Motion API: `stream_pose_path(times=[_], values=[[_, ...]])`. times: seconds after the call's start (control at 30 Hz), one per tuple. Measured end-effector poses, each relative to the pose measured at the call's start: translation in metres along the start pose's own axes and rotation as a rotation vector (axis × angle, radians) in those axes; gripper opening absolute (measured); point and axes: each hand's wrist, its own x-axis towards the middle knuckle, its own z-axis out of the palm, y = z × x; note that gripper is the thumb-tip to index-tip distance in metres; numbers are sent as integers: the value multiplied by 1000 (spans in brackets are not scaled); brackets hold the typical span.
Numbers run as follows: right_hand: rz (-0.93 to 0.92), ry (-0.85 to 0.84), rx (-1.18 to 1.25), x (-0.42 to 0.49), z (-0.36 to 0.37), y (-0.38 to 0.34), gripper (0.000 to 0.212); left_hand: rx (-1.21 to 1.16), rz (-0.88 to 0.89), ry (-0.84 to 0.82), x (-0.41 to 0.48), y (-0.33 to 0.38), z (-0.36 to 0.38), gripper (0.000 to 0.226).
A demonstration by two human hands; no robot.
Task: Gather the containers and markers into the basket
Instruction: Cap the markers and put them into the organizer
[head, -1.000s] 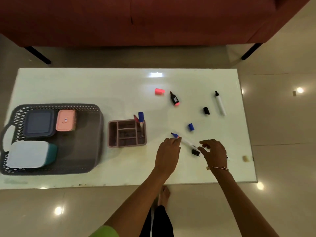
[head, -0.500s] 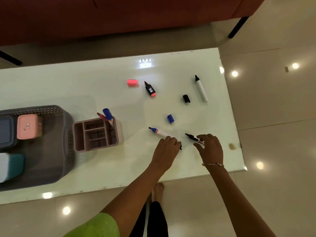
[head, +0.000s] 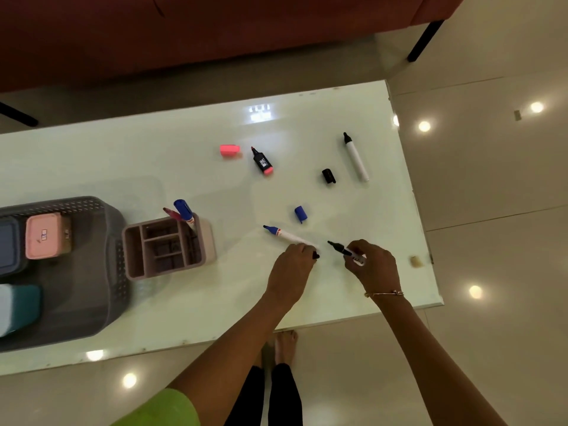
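My right hand (head: pixel 373 265) pinches an uncapped black marker (head: pixel 341 249), tip pointing up-left. My left hand (head: pixel 292 269) holds a small black cap (head: pixel 316 256) between its fingertips, just beside the end of an uncapped blue marker (head: pixel 284 234) lying on the table. A blue cap (head: pixel 300 214), a black cap (head: pixel 328 175), a second uncapped black marker (head: pixel 356 156), a pink highlighter (head: pixel 262 162) and its pink cap (head: pixel 229 149) lie loose. The grey basket (head: pixel 89 272) at left holds a pink container (head: pixel 43 235), a dark blue one (head: pixel 7 241) and a teal one (head: pixel 21 305).
A mauve divided organizer (head: pixel 166 247) stands right of the basket with a blue marker (head: pixel 184 212) and a red one upright in it. The white glossy table (head: pixel 184 302) ends near my arms; a red sofa stands beyond it. A small beige piece (head: pixel 415 261) lies at the right edge.
The view shifted right, pushing the basket to the left edge. My right hand picked up the black marker; my left hand took the black cap from beside the blue marker.
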Motion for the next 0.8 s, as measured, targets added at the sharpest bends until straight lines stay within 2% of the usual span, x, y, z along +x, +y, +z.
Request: stream_pose_path(times=[0.07, 0.13, 0.27, 0.8], values=[[-82, -14, 33, -6, -6, -8, 12, -154, -46, 5, -1, -1, -12, 28], [-176, -20, -3, -13, -7, -15, 12, -199, -36, 7, -4, -3, -22, 27], [-228, -8, -42, -16, -14, -30, 8, -209, 14, 47, -8, -5, -43, 22], [-370, -50, -125, -17, -8, -75, 14, -104, 115, 48, -23, -22, -69, 25]])
